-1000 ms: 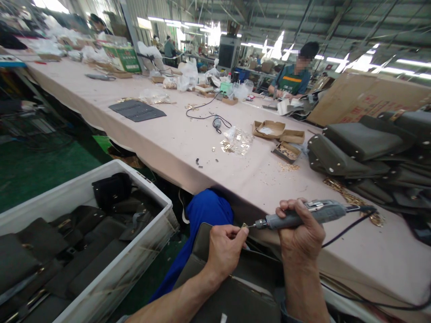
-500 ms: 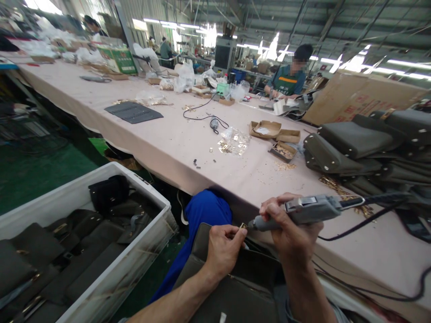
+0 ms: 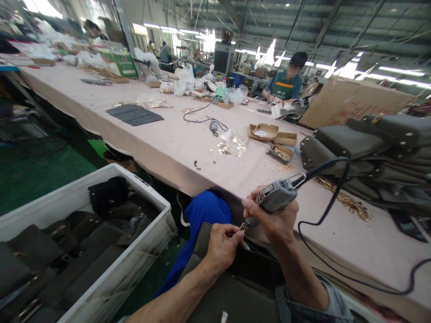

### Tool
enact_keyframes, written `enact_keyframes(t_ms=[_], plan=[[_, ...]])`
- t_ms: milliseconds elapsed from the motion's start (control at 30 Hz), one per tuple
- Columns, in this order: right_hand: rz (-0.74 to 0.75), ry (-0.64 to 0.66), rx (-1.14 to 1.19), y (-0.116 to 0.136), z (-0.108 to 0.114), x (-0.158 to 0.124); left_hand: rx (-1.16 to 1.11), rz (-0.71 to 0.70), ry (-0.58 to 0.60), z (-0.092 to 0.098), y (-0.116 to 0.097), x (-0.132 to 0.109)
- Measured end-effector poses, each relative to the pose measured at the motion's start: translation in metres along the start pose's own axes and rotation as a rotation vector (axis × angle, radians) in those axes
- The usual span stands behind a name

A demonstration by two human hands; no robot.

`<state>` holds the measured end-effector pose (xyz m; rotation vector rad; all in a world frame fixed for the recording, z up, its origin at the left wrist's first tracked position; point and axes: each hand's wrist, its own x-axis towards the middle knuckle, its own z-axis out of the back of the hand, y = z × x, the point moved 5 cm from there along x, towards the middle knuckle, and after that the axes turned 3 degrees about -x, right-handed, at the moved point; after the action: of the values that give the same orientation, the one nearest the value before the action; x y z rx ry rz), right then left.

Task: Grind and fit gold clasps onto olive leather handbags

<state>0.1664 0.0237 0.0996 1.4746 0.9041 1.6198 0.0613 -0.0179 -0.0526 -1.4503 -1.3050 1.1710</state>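
Between thumb and finger, my left hand [image 3: 222, 246] pinches a small gold metal fitting [image 3: 242, 228] at the edge of a dark olive bag [image 3: 232, 296] lying across my lap. My right hand [image 3: 274, 220] is wrapped around a grey corded electric screwdriver [image 3: 278, 195], tilted so its tip points down and left. That tip meets the gold fitting or comes very close to it; the exact contact is too small to make out. A black cord runs from the tool's upper end down to the right.
A white crate [image 3: 134, 264] of dark bags stands at left. On the table [image 3: 161, 148] are small boxes of metal parts [image 3: 281, 153], a bag of gold fittings [image 3: 234, 142] and stacked olive bags [image 3: 363, 148] at right. A co-worker [image 3: 286, 83] sits across the table.
My right hand has swung the screwdriver from nearly level to a steeper downward tilt and moved it left, its tip now at the fitting. My left hand has barely moved.
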Motion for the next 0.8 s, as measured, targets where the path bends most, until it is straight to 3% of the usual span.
enact_keyframes(t_ms=[300,433,567,800], plan=[[0.037,-0.056,-0.015,-0.001,0.004,-0.003,0.026,0.027,-0.020,0.001,0.007,0.000],[0.042,-0.103,0.107,-0.003,0.008,-0.004,0.043,0.031,-0.033,0.001,0.008,0.001],[0.047,-0.177,0.227,-0.005,0.015,-0.004,0.062,0.031,-0.058,0.001,0.006,0.000],[0.039,-0.222,0.241,-0.008,0.023,-0.007,0.097,0.029,-0.086,-0.001,-0.004,-0.001]])
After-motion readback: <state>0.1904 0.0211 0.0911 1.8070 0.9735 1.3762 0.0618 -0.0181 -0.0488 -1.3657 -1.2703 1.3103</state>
